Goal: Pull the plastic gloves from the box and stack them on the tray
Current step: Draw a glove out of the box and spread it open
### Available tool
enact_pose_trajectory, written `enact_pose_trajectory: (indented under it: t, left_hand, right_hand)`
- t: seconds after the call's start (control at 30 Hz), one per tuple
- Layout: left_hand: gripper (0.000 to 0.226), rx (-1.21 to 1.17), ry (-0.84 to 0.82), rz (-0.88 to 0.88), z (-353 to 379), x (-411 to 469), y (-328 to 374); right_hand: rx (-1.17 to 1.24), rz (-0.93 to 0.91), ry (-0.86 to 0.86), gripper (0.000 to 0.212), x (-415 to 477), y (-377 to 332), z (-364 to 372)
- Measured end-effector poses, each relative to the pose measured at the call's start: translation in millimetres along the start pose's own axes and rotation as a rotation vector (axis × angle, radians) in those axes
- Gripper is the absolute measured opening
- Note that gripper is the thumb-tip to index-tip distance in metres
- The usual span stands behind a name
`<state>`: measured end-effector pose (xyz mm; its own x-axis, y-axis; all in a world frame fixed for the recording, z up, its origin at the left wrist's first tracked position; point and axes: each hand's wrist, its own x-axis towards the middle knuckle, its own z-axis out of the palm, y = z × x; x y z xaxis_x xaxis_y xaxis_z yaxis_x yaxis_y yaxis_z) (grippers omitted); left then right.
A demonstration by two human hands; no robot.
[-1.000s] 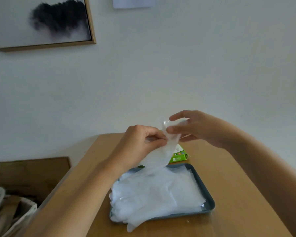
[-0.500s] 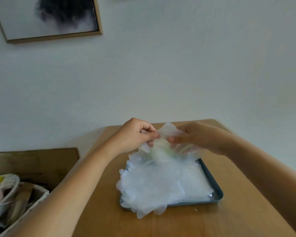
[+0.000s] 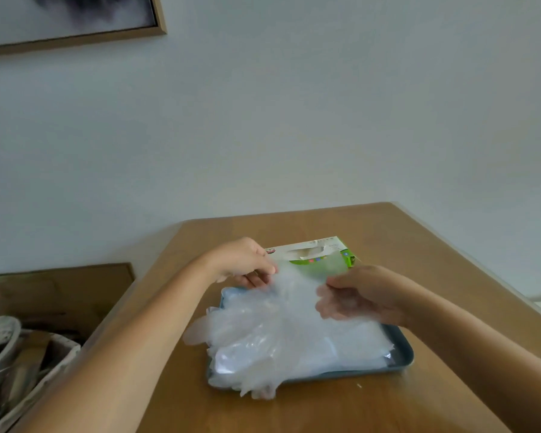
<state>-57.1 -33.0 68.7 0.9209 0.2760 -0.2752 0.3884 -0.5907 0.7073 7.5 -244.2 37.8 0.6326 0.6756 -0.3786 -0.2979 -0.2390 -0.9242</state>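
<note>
A grey-blue tray (image 3: 404, 357) sits on the wooden table (image 3: 341, 410) with a pile of clear plastic gloves (image 3: 281, 339) spilling over its left and front rims. Behind it lies the white and green glove box (image 3: 313, 253), its slot facing up. My left hand (image 3: 244, 260) pinches the far left edge of the top glove (image 3: 297, 285). Over the tray's right side, my right hand (image 3: 356, 295) holds that same glove's right edge, partly seen through the plastic. The glove is spread low over the pile.
A wicker basket (image 3: 35, 389) with bowls and utensils stands at the lower left beside the table. A low wooden surface (image 3: 60, 289) lies behind it. The white wall carries a framed picture (image 3: 69, 23) at the top left. Bare tabletop shows to the right and in front of the tray.
Both hands have come down from chest height to the tray, spreading the glove flat over the pile. The box is now in view behind the hands.
</note>
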Motion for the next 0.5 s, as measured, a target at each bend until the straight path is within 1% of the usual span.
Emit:
enact_pose_trajectory:
  t: [0.03,0.13,0.2,0.33,0.37,0.43,0.47,0.5]
  left_hand:
    - [0.008,0.015,-0.005,-0.014,3,7,0]
    - [0.010,0.054,-0.034,-0.041,12,22,-2]
    - [0.015,0.073,-0.011,-0.028,19,33,-5]
    - [0.016,0.164,0.103,-0.011,27,48,-9]
    - [0.014,0.195,0.153,-0.006,28,50,-10]
    - [0.004,0.333,0.324,0.041,30,44,-6]
    - [0.014,0.410,0.415,0.091,31,38,-1]
    - [0.022,0.458,0.471,0.167,32,31,4]
  right_hand:
    - [-0.078,-0.021,0.053,0.025,3,3,-5]
    - [-0.529,-0.124,0.232,0.023,10,14,-21]
    - [-0.739,-0.132,0.300,0.025,14,21,-29]
    - [-0.926,-0.164,0.353,0.032,19,29,-30]
    - [-0.953,-0.166,0.354,0.033,19,30,-28]
    - [-0.989,-0.168,0.353,0.034,20,31,-27]
    - [-0.992,-0.168,0.352,0.034,20,32,-28]
    - [-0.987,-0.167,0.352,0.034,20,33,-28]
